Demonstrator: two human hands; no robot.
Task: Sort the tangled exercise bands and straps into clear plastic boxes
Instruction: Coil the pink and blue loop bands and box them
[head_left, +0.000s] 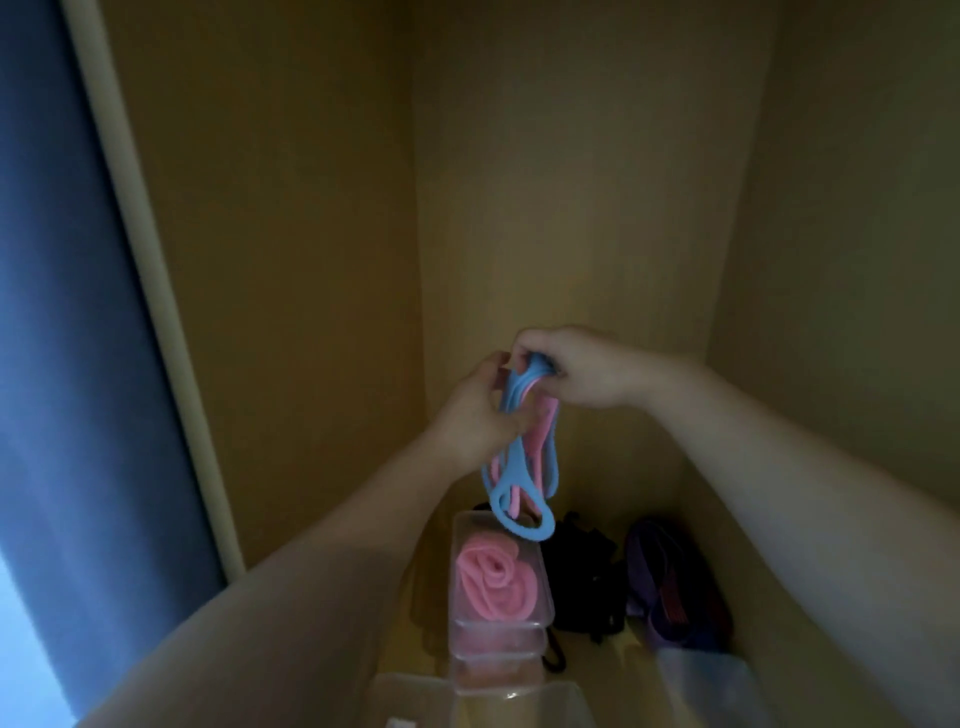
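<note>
head view: both hands (472, 410) (582, 369) pinch looped, rubbery blue-and-pink bands (519, 467).

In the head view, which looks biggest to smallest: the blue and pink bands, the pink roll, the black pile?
1. blue and pink bands, though held nearer the camera.
2. black pile and pink roll: about alike, dim.

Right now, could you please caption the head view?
Left hand and right hand hold tangled blue-and-pink bands above a clear box.
</note>
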